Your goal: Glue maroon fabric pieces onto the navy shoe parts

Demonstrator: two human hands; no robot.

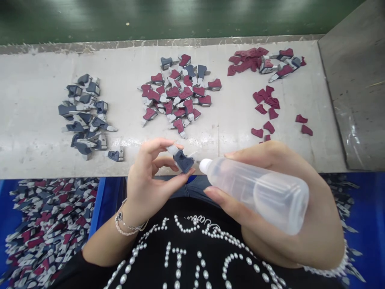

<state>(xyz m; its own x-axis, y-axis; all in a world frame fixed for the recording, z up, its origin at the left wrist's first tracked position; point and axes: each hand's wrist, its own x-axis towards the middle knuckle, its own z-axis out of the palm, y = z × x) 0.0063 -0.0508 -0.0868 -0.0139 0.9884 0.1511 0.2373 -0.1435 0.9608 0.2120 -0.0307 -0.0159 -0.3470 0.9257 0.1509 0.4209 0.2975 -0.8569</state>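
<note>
My left hand (pixel 150 176) pinches a small dark grey-blue plastic part (pixel 183 159) with a pale end between thumb and fingers, close to my body. My right hand (pixel 288 200) is wrapped round a translucent squeeze bottle (pixel 258 192) lying nearly sideways. Its white nozzle (pixel 205 165) points left and sits just beside the held part. Both hands hover over the near edge of the grey worktable (pixel 30 140).
On the table lie a pile of grey-blue parts (pixel 86 114) at the left, a pile of parts with maroon faces (pixel 179 94) in the middle, and loose maroon pieces (pixel 267 106) at the right. Blue bins (pixel 45 224) full of such parts sit below the table edge on both sides.
</note>
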